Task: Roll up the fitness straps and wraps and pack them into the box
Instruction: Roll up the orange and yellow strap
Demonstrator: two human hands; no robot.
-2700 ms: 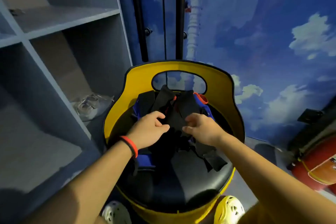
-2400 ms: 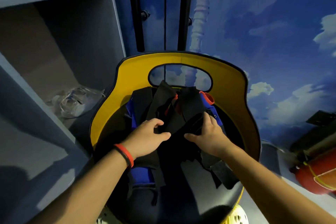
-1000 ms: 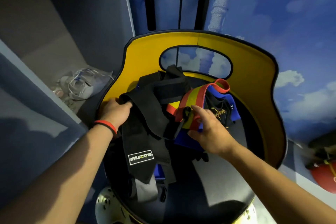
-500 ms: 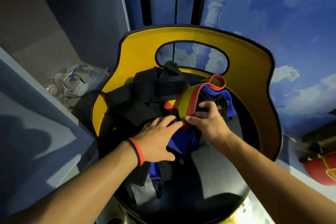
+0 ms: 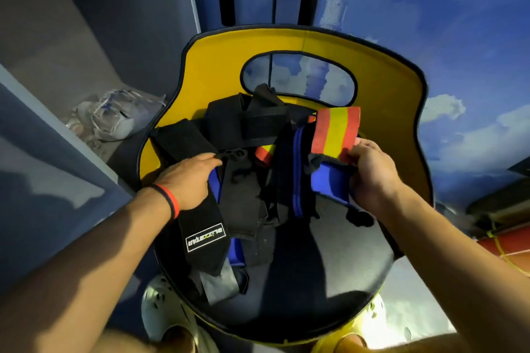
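A tangled heap of fitness straps and wraps lies on the black seat of a yellow chair [image 5: 381, 112]. My right hand [image 5: 370, 172] pinches a red and yellow striped wrap [image 5: 334, 132] and holds its end up at the right of the heap. My left hand [image 5: 186, 180] presses down on a wide black wrap [image 5: 200, 226] with a white logo patch, which hangs over the seat's left front. Between my hands lie a black strap with blue stripes [image 5: 296, 178], a blue wrap [image 5: 329, 183] and more black straps [image 5: 246, 123]. No box is in view.
Grey shelving [image 5: 57, 152] stands to the left, with clear plastic bags [image 5: 114, 114] on its lower shelf. A blue sky-painted wall [image 5: 459, 37] is behind the chair. A red object [image 5: 507, 246] sits at the right edge. My pale shoes [image 5: 160, 315] show below the seat.
My right hand has pulled the red and yellow wrap out to the right and lifted its end. My left hand has moved left onto the black logo wrap.
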